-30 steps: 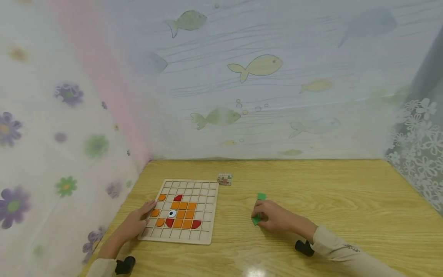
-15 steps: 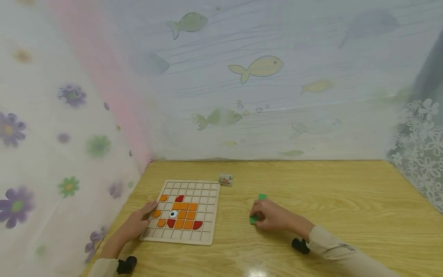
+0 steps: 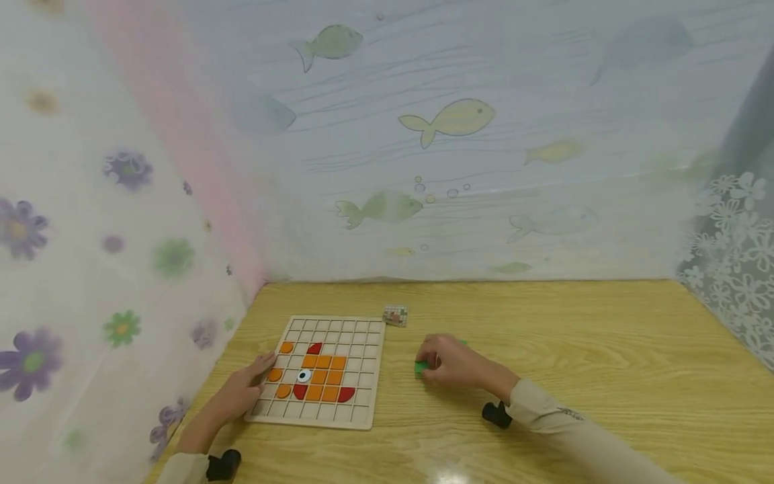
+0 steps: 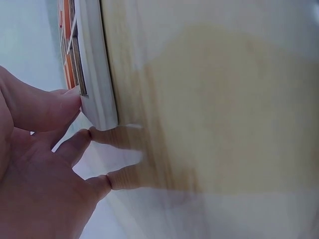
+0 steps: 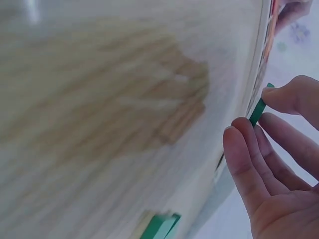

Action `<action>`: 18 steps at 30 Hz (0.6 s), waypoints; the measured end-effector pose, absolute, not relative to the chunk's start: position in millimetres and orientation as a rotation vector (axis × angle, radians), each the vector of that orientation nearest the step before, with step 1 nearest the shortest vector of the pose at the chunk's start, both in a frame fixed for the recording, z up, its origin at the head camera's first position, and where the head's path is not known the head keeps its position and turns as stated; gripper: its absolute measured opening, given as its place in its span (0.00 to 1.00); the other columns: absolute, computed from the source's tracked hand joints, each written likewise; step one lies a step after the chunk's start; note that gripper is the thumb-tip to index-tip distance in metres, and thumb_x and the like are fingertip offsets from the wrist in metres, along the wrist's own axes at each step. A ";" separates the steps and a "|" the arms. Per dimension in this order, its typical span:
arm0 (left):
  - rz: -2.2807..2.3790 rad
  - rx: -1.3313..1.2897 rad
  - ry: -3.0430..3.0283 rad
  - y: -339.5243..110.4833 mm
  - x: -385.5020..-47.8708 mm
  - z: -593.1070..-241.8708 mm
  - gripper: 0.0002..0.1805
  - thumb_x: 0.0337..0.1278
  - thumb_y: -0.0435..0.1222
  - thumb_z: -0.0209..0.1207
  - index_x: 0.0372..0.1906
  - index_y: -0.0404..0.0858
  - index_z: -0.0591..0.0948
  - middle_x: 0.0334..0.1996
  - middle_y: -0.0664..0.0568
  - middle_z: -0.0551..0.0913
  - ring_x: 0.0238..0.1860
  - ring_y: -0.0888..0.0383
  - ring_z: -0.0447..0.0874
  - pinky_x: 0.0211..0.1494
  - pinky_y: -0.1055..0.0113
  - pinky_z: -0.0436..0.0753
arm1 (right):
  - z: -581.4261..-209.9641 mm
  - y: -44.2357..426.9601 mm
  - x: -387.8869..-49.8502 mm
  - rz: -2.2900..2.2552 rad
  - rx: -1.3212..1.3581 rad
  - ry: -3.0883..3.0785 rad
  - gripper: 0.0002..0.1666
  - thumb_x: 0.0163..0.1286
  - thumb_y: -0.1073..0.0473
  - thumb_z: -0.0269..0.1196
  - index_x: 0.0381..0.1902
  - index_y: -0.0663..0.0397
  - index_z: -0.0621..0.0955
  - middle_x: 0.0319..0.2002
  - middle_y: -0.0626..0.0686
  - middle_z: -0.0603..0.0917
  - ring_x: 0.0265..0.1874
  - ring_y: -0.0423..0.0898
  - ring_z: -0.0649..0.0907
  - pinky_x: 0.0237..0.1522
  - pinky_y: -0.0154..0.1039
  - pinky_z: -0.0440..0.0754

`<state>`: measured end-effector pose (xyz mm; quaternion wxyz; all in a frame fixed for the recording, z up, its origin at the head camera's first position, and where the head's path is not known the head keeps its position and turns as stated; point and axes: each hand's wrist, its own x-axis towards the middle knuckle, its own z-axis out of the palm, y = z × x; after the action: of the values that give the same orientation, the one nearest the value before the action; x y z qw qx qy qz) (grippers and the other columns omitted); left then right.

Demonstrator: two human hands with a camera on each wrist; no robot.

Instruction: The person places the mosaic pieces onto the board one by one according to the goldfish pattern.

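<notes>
My right hand [image 3: 453, 363] pinches a small green square tile [image 3: 420, 369] just above the table, right of the wooden grid board [image 3: 357, 408]. In the right wrist view the tile [image 5: 259, 110] is edge-on between thumb and fingertips. A second green piece [image 3: 463, 342] is mostly hidden behind that hand. Along the board's left edge rests my left hand [image 3: 238, 391], its thumb touching the rim and its fingers fairly straight. Orange squares [image 3: 331, 378], red quarter-round pieces [image 3: 346, 394] and a round eye piece [image 3: 304, 376] form a fish-like shape on the grid.
Several orange discs [image 3: 287, 347] lie near the board's left side. A small pattern card [image 3: 396, 315] is by its far right corner. The wooden table [image 3: 574, 349] meets a fish-printed curtain [image 3: 514, 202] at the back and a flowered one [image 3: 121, 282] at left.
My right hand has lifted the green tile away from the other green piece and carried it left toward the board. The left hand stays at the board's edge.
</notes>
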<state>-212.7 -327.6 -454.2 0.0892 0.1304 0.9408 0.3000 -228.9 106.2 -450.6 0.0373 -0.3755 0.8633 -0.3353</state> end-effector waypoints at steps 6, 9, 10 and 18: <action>0.904 0.383 2.799 -327.0 -213.1 -454.6 0.32 0.58 0.23 0.48 0.70 0.29 0.59 0.70 0.32 0.53 0.70 0.33 0.45 0.66 0.37 0.51 | -449.4 88.8 -242.5 -1.050 -1.192 2.675 0.11 0.60 0.65 0.64 0.41 0.62 0.84 0.35 0.52 0.81 0.27 0.40 0.79 0.32 0.33 0.78; 0.913 0.385 2.802 -325.9 -213.7 -454.9 0.32 0.58 0.23 0.48 0.70 0.29 0.59 0.70 0.32 0.53 0.70 0.33 0.45 0.66 0.38 0.50 | -450.3 81.2 -249.8 -1.068 -1.190 2.675 0.11 0.60 0.66 0.64 0.41 0.63 0.84 0.35 0.53 0.82 0.28 0.40 0.80 0.31 0.31 0.79; 0.919 0.383 2.799 -325.5 -213.8 -454.9 0.32 0.59 0.23 0.48 0.70 0.29 0.59 0.70 0.32 0.53 0.70 0.33 0.45 0.66 0.38 0.51 | -450.4 78.5 -252.3 -1.072 -1.188 2.675 0.11 0.60 0.66 0.64 0.41 0.63 0.84 0.35 0.53 0.82 0.28 0.41 0.80 0.31 0.31 0.79; 0.935 0.351 2.781 -326.3 -212.2 -453.4 0.33 0.58 0.23 0.48 0.71 0.30 0.59 0.70 0.33 0.53 0.70 0.34 0.44 0.66 0.38 0.51 | -446.2 49.6 -271.6 -1.092 -1.161 2.674 0.11 0.60 0.65 0.64 0.41 0.62 0.84 0.34 0.52 0.84 0.29 0.40 0.81 0.32 0.32 0.79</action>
<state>-212.2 -326.3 -453.4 0.0932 0.1182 0.9371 0.3150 -271.6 49.6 -446.2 0.0143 -0.3730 0.8589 -0.3507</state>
